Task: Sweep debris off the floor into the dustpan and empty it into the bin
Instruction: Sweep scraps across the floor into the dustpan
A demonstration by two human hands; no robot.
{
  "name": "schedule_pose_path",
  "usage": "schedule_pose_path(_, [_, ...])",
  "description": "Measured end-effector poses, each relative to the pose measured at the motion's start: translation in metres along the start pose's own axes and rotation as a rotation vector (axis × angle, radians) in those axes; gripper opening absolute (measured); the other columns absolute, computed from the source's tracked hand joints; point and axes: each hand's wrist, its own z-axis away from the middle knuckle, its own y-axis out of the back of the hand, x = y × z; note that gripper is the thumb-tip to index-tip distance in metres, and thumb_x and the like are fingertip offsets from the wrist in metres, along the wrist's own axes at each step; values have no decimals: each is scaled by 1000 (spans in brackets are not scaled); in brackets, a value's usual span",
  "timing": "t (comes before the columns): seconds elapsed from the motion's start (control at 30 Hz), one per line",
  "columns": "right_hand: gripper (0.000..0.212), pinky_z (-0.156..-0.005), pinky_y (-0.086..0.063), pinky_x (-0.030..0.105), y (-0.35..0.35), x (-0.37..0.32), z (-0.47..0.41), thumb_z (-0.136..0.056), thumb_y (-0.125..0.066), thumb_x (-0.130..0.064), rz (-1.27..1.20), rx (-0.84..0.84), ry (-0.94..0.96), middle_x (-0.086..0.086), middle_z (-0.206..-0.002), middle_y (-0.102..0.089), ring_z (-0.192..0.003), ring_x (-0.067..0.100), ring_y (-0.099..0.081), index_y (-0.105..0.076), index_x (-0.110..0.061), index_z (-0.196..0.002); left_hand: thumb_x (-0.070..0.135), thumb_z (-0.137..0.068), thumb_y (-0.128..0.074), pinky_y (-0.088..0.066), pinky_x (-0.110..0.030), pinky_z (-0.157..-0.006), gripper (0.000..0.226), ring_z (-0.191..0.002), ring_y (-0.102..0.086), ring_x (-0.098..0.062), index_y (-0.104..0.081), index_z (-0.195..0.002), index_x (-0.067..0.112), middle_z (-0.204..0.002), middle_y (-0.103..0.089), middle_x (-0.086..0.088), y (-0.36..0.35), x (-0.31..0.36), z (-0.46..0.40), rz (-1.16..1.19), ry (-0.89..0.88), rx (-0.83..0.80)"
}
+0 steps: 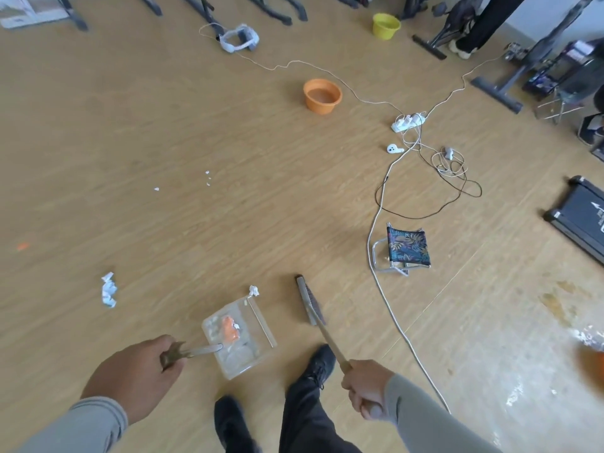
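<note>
My left hand point(137, 376) grips the handle of a clear plastic dustpan point(258, 325) that lies low over the wooden floor. Orange and white scraps point(229, 331) lie inside it. A small white paper wad point(254, 291) sits at the pan's far lip. My right hand point(364, 387) grips the wooden handle of a brush point(310, 300), whose dark bristle head is just right of the pan. A crumpled white paper point(109, 289) lies to the left, tiny white bits point(208, 178) farther out, and an orange scrap point(23, 246) at far left.
An orange bucket point(322, 95) and a yellow bucket point(385, 26) stand farther off. A white cable point(389, 308) runs past my right foot to a power strip point(408, 121). A small folding stool point(403, 250) stands right; a treadmill point(581, 220) lies far right. Stand legs line the back.
</note>
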Motion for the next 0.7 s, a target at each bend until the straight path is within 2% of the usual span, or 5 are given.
schedule_pose_path(0.07, [26, -40, -26, 15, -99, -43, 175, -90, -44, -6, 27, 178, 61, 1, -60, -47, -41, 12, -36, -61, -25, -96, 53, -94, -56, -52, -25, -64, 15, -71, -61, -5, -57, -90, 39, -75, -64, 12, -1, -18, 8, 1, 28, 9])
schedule_pose_path(0.23, [38, -40, -28, 19, -95, -45, 172, -95, -47, -7, 401, 439, 132, 5, -63, -44, -43, 15, -37, -54, -32, -121, 52, -95, -55, -48, -26, -60, 16, -70, -61, -8, -57, -90, 37, -75, -63, 11, -7, -57, 25, 19, 101, 38])
schedule_pose_path(0.4, [25, -42, -32, 22, -119, -112, 116, -100, -37, -13, 892, 565, 185, 6, -74, -46, -55, 21, -41, -56, -24, -114, 50, -96, -55, -50, -28, -58, 18, -66, -61, -10, -57, -89, 33, -72, -64, 8, -13, -75, 32, 42, 190, 54])
schedule_pose_path(0.5, [47, -53, -44, 24, -144, -141, 66, -102, -35, -15, 1081, 586, 208, -3, -94, -54, -74, 20, -55, -44, -28, -146, 48, -98, -53, -48, -27, -55, 18, -64, -60, -11, -56, -91, 33, -72, -63, 9, -16, -78, 30, 38, 223, 41])
schedule_pose_path(0.7, [65, -80, -58, 31, -155, -111, 63, -99, -41, -14, 1330, 599, 120, -10, -105, -57, -94, 17, -65, -26, -44, -155, 49, -98, -52, -48, -28, -56, 19, -64, -60, -10, -54, -88, 33, -72, -63, 9, -27, -86, 23, 0, 225, 36])
